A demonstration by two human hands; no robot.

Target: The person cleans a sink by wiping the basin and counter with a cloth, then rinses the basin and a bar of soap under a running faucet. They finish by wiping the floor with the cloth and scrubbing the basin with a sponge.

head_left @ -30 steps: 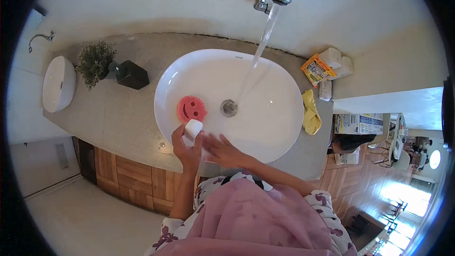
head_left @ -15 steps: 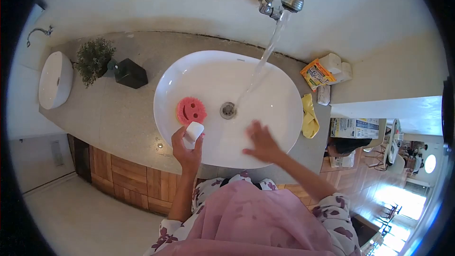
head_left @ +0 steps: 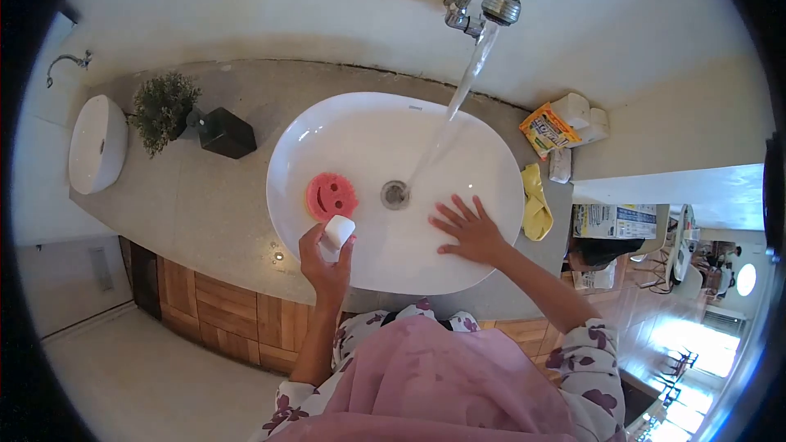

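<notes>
My left hand [head_left: 325,266] grips a small white block [head_left: 339,231] with rounded corners between thumb and fingers, over the near left side of the white basin [head_left: 360,277]. Whether the block is soap or a sponge cannot be told. Just beyond it, a round pink scrubbing sponge [head_left: 331,196] with a smiling face rests inside the basin. My right hand [head_left: 475,236] is spread palm down over the basin's right side, holding nothing. Water runs from the chrome faucet [head_left: 501,5] toward the drain [head_left: 395,195].
A dark soap dispenser [head_left: 227,133] and a potted plant [head_left: 164,108] stand on the grey counter [head_left: 214,196] at left, near a second basin [head_left: 97,145]. Right of the basin lie a yellow cloth [head_left: 536,205], an orange packet [head_left: 547,131] and white rolls [head_left: 580,115].
My right hand has moved a little right and spread its fingers over the basin surface. The left hand still holds the white block, nearly in place. Water keeps running.
</notes>
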